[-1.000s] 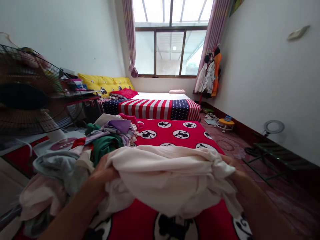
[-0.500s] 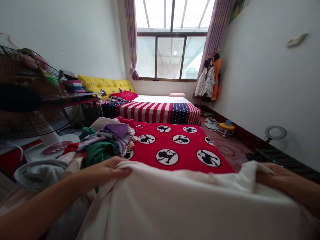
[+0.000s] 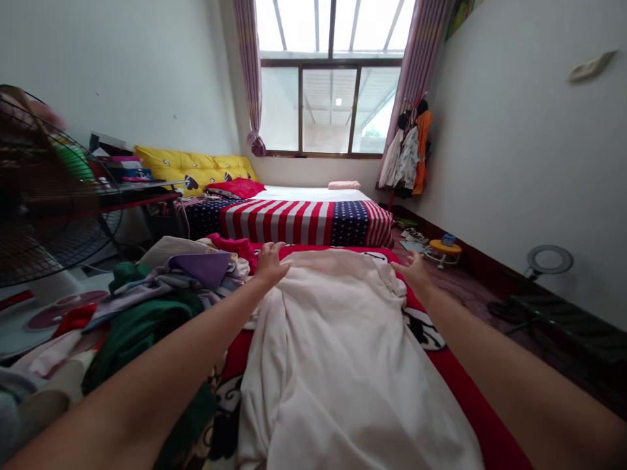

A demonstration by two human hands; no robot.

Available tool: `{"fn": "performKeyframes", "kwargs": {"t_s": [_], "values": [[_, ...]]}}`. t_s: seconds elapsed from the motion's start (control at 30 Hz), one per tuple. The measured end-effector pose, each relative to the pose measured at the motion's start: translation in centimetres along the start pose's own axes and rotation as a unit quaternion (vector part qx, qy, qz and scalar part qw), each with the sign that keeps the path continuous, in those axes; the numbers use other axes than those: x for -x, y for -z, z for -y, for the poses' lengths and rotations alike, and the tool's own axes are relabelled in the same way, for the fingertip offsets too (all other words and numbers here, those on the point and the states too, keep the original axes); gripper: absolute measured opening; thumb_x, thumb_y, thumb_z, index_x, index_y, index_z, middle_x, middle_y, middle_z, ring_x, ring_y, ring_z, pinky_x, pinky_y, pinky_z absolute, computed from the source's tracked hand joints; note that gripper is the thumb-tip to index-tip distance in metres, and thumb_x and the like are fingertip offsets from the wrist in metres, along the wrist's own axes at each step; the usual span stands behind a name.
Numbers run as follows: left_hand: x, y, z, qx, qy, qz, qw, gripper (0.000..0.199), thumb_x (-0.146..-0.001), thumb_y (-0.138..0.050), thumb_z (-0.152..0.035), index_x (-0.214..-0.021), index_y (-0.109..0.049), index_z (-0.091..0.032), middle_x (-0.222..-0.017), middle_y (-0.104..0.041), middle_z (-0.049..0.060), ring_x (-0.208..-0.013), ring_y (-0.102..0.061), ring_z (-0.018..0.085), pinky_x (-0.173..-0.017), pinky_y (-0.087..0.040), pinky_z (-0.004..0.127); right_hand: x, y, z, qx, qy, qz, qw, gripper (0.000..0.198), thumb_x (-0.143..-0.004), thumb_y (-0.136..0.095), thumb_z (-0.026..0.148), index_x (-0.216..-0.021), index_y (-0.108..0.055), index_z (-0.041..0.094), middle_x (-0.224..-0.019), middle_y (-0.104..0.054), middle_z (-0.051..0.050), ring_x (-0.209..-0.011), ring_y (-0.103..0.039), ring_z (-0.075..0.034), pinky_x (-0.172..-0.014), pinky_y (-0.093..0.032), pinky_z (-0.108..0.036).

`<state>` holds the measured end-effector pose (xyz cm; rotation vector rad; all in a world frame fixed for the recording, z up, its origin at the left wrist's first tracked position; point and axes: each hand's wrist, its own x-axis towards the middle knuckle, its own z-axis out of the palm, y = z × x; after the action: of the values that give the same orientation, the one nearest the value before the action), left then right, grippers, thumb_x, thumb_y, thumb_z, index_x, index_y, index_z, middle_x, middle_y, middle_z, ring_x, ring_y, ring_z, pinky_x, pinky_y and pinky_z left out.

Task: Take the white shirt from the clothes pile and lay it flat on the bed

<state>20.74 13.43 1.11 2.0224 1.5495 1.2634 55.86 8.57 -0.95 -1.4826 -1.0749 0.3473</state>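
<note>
The fingers [image 3: 268, 252] of the left hand [image 3: 268, 267] are half spread, and so are those of the right hand [image 3: 417, 274]; both seem to have hold of nothing. They are at the two far corners of the white cloth [image 3: 343, 339]; whether they touch it lightly, I cannot tell. The cloth lies lengthwise on the red cover [image 3: 467, 391], and its near end goes out of view. In my judgement the spreading is mostly done: the middle is fairly flat, no fold across it can be seen, but soft creases run along the left side and the right far corner is bunched. So some smoothing is left there. The pile [image 3: 151, 320] of mixed clothes at the left lies in disorder, so most of the work seems to remain.
</note>
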Motion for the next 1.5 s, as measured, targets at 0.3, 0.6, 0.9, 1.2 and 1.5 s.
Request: {"fn": "performKeyframes", "kwargs": {"t_s": [0.3,0.6,0.9,1.2,1.5], "values": [[19.3,7.4,-1.7,-0.053,-0.124,0.249,0.959,0.033,-0.08,-0.06,-0.025,-0.112,-0.06,-0.022,-0.118,-0.059,0.009,-0.108,-0.058,0.023,-0.089,-0.047,0.034,17.9,10.4,-2.2,0.084,-0.022,0.15,0.985,0.037,-0.072,-0.066,0.043,-0.103,-0.065,0.023,-0.112,-0.068,-0.01,-0.099,-0.067,-0.027,-0.088,-0.054,-0.04],[31.1,11.5,-3.1,-0.129,-0.002,0.319,0.939,0.05,-0.067,-0.076,-0.045,-0.113,-0.064,-0.028,-0.116,-0.063,0.006,-0.104,-0.06,0.027,-0.088,-0.046,0.034,29.5,17.1,0.0,0.286,0.144,0.348,0.881,0.048,-0.06,-0.081,0.031,-0.106,-0.071,0.035,-0.133,-0.058,-0.008,-0.119,-0.057,-0.033,-0.099,-0.049,-0.045],[30.7,8.1,-3.0,-0.113,-0.043,0.25,0.961,0.011,-0.079,-0.06,-0.032,-0.085,-0.065,-0.024,-0.1,-0.062,0.007,-0.09,-0.061,0.026,-0.079,-0.049,0.039,28.7,15.6,-0.8,0.3,0.208,0.235,0.901,0.019,-0.08,-0.049,0.022,-0.087,-0.066,0.026,-0.117,-0.063,-0.008,-0.108,-0.061,-0.027,-0.092,-0.051,-0.041],[23.4,12.3,-6.7,0.242,0.093,0.121,0.958,0.034,-0.067,-0.069,-0.047,-0.077,-0.058,-0.016,-0.072,-0.06,0.001,-0.07,-0.06,0.019,-0.066,-0.05,0.03,22.4,13.5,5.2,0.175,0.031,0.076,0.981,0.028,-0.079,-0.047,0.043,-0.085,-0.063,0.02,-0.066,-0.064,-0.002,-0.059,-0.061,-0.019,-0.051,-0.044,-0.026],[16.9,13.2,-7.4,0.127,-0.016,0.065,0.99,0.042,-0.074,-0.063,-0.049,-0.103,-0.063,-0.019,-0.075,-0.064,0.001,-0.063,-0.058,0.015,-0.053,-0.042,0.022,16.6,12.3,8.8,0.261,0.153,-0.005,0.953,0.023,-0.076,-0.051,0.034,-0.087,-0.067,0.021,-0.069,-0.067,-0.006,-0.062,-0.062,-0.02,-0.058,-0.044,-0.029]]}}
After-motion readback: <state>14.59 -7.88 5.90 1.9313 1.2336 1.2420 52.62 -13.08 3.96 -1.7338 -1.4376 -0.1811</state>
